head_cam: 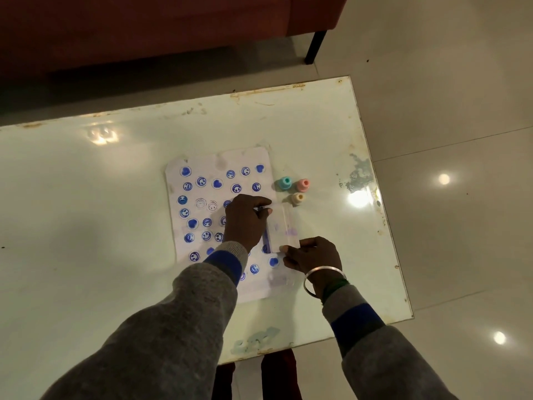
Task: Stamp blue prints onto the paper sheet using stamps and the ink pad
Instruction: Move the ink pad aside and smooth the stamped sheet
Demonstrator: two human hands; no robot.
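Note:
A white paper sheet [202,186] lies on the pale table [86,212], covered with several blue smiley and heart prints. My left hand [245,220] rests over the sheet's right side, fingers pinching the far end of a clear plastic ink pad case [281,226]. My right hand [313,254] grips the near end of the same case. A strip of blue shows along the case's left edge. Three stamps stand right of the sheet: teal [286,183], pink [303,184] and yellow [298,198].
The table's right edge [383,215] and near edge are close to my hands, with shiny tiled floor [447,111] beyond. A red-brown sofa [144,30] with a black leg [314,47] stands behind the table. A second clear piece [281,280] lies on the sheet's near corner.

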